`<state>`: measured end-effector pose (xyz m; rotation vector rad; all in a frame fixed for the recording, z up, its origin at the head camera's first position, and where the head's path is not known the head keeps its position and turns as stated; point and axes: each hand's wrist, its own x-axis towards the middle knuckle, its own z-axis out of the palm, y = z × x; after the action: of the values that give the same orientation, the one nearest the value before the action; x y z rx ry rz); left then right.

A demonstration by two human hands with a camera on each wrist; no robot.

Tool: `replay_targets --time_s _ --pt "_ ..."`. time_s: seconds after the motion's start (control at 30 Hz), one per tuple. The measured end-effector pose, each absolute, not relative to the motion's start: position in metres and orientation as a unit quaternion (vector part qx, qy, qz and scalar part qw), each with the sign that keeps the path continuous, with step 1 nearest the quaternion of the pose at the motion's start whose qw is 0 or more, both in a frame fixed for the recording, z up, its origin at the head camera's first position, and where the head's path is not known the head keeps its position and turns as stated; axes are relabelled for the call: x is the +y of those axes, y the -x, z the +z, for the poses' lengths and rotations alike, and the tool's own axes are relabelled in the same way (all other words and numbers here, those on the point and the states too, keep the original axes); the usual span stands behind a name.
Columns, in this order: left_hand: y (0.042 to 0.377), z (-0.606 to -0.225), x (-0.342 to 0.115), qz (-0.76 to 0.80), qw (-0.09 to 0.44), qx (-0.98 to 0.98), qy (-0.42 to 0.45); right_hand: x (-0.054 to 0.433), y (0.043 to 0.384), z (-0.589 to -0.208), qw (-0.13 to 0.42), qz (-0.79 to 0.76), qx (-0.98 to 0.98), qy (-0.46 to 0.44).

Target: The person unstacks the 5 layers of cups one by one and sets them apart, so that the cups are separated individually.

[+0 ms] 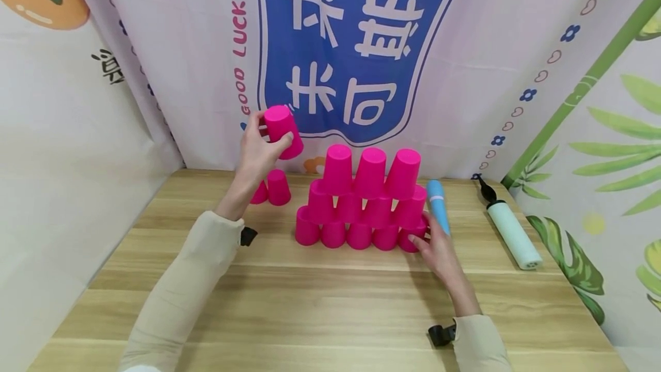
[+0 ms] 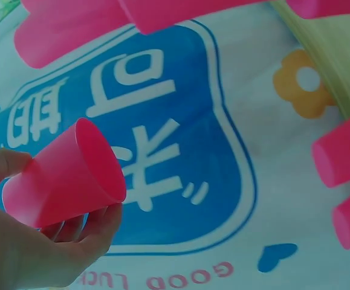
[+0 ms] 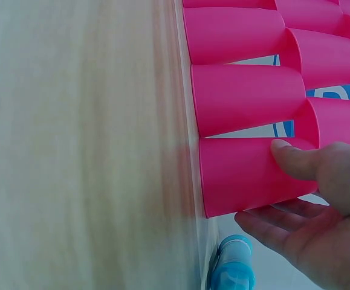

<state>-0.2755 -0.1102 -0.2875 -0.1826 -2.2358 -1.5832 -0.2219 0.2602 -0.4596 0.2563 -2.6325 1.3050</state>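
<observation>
Pink plastic cups stand upside down in a stacked wall on the table: several in the bottom row, several in the middle and three on top. My left hand grips a single pink cup by its sides, raised to the left of the wall, mouth downward. In the left wrist view, thumb and fingers lie on opposite sides of that cup. At the wall's lower right corner, my right hand holds the end cup between thumb and fingers; it still stands on the table.
Two more pink cups stand at the back left, one partly hidden by the left arm. A blue cylinder lies right of the wall, and a pale green hand pump lies farther right. A printed cloth hangs behind the wooden table.
</observation>
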Motion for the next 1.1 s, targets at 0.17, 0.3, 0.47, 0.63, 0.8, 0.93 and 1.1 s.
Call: replay_targets --time_s 0.17,0.3,0.47,0.63,0.8,0.93,1.1 --pt "0.277 -0.305 -0.122 -0.556 0.195 -0.807 0.053 0.261 0.221 -0.46 0.096 0.442 -0.888 -0.086" --pt "0.279 -0.322 -0.13 -0.544 0.201 -0.814 0.044 0.262 0.221 -0.459 0.108 0.437 -0.888 -0.09" --pt "0.282 -0.345 -0.142 -0.515 0.215 -0.829 0.034 0.261 0.221 -0.46 0.113 0.437 -0.888 -0.094" --pt "0.283 -0.366 -0.153 -0.503 0.211 -0.838 0.019 0.26 0.221 -0.461 0.109 0.439 -0.887 -0.095" --pt "0.283 -0.383 -0.16 -0.492 0.207 -0.846 0.009 0.261 0.221 -0.461 0.112 0.44 -0.886 -0.097" --pt "0.284 -0.399 -0.165 -0.485 0.204 -0.851 0.0 0.261 0.222 -0.461 0.111 0.44 -0.886 -0.094" --pt "0.286 -0.418 -0.17 -0.478 0.189 -0.858 -0.014 0.261 0.222 -0.461 0.107 0.442 -0.886 -0.093"
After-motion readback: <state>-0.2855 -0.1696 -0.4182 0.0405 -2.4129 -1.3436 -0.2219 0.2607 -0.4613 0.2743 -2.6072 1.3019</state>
